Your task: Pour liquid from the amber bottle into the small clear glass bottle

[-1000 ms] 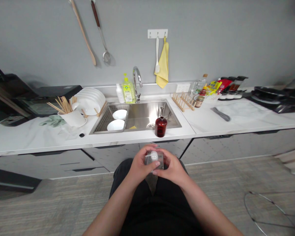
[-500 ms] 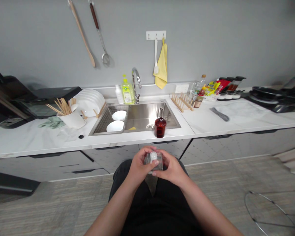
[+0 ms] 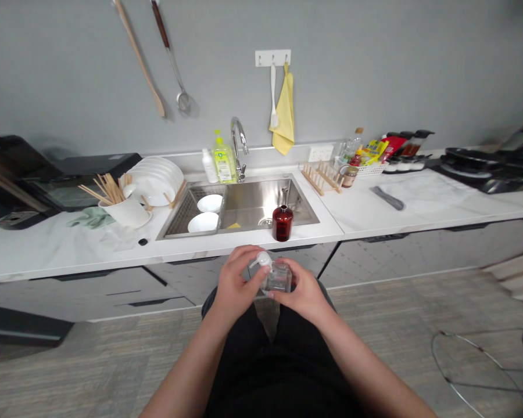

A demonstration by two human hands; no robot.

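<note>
My right hand (image 3: 304,290) is closed around the side of a clear square-sided bottle (image 3: 279,280), held above my lap in front of the counter. At its upper left is a white pump head (image 3: 264,259), which the thumb and fingers of my left hand (image 3: 237,284) grip. Whether the pump is screwed on or loose, I cannot tell. Just beyond my hands, a dark red-brown bottle (image 3: 282,225) stands upright on the counter's front edge, its neck uncapped.
Behind the brown bottle is a steel sink (image 3: 253,200) with white bowls (image 3: 203,222) in a wire basket. To the left stand plates (image 3: 159,174) and a chopstick holder (image 3: 129,212). A wooden rack (image 3: 322,179) sits right of the sink. Green soap (image 3: 224,165) stands by the faucet (image 3: 239,139).
My left hand has shifted left and up onto the pump head. The clear bottle has tilted, and its pump now points to the upper left. The brown bottle stays put.
</note>
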